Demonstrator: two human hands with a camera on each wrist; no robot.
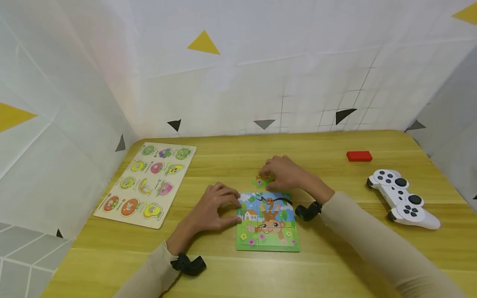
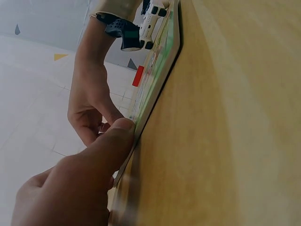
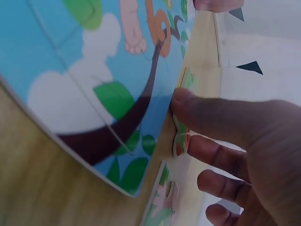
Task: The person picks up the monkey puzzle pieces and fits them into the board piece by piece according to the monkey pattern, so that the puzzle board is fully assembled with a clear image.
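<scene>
A square jigsaw puzzle (image 1: 266,247) with a hanging monkey, a small house and flowers lies flat on the table in the head view. My left hand (image 1: 214,209) rests at its left side, thumb and fingertips touching the edge; in the left wrist view the thumb (image 2: 123,125) meets that rim. Just beyond the far edge, my right hand (image 1: 287,171) pinches a loose puzzle piece (image 3: 181,128) between thumb and index finger, the other fingers loosely bent. A second loose piece (image 3: 162,202), green with a pink flower, lies close by on the table.
To the left lies a wooden fruit peg board (image 1: 145,186). A white game controller (image 1: 402,198) sits at the right, with a red block (image 1: 359,156) behind it. White patterned cloth (image 1: 231,95) hangs along the table's back edge. Both wrists wear black camera mounts.
</scene>
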